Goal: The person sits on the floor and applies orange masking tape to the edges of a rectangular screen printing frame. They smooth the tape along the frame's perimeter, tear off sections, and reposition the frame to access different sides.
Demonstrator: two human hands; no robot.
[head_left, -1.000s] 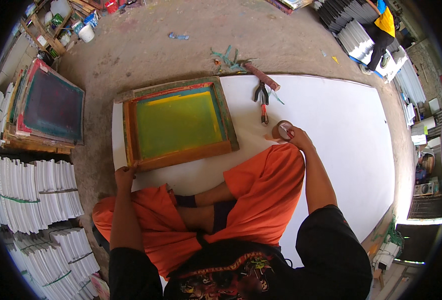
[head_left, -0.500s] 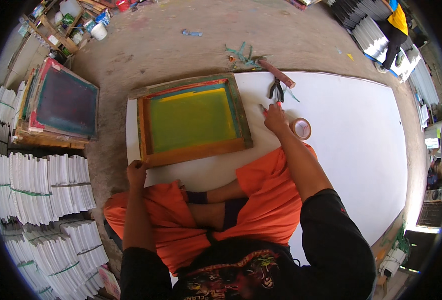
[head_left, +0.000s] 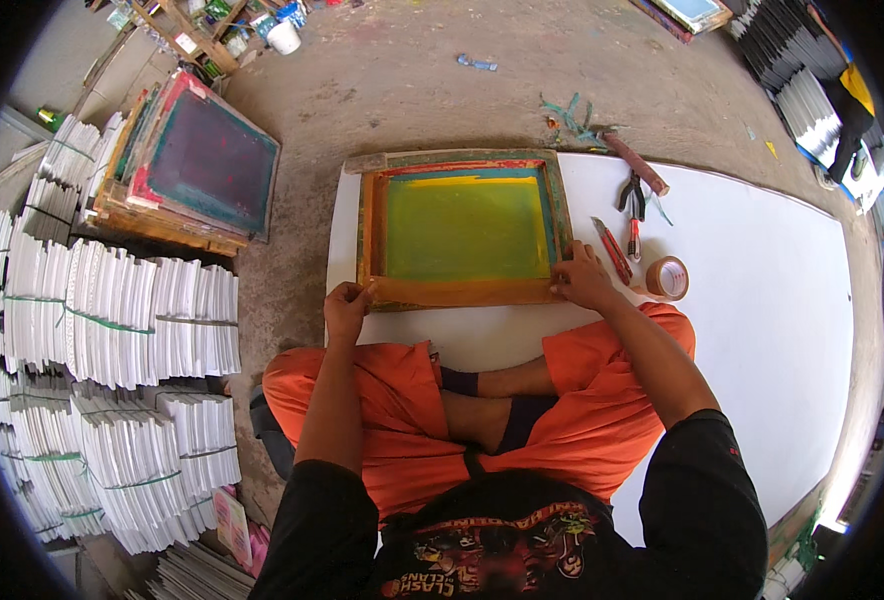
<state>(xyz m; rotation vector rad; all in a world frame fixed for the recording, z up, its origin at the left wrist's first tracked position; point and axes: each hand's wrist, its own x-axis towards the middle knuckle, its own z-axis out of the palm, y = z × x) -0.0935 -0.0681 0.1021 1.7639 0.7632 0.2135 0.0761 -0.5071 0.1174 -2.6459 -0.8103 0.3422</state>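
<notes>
A wooden screen printing frame [head_left: 462,291] with yellow-green mesh lies on a white board in front of my crossed legs. My left hand [head_left: 347,311] pinches its near left corner, fingers closed on the wood. At the near right corner, my right hand [head_left: 584,279] has its fingers bent over the frame's edge. A red utility knife [head_left: 613,251] rests just beyond the right hand. Beside the knife lie black-jawed pliers [head_left: 632,198] and, closer to me, a roll of brown tape [head_left: 667,278].
The white board [head_left: 752,300] extends to the right. A reddish-brown rod [head_left: 636,164] and teal string [head_left: 569,112] lie at its far edge. Leaning frames [head_left: 212,155] and tied stacks of white sheets [head_left: 112,315] stand on the left. A person [head_left: 849,120] is at the far right.
My right hand has left the knife, which now lies beside the pliers, and moved to the frame's near right corner. The left hand stays at the left corner; the frame sits straighter. The view has shifted.
</notes>
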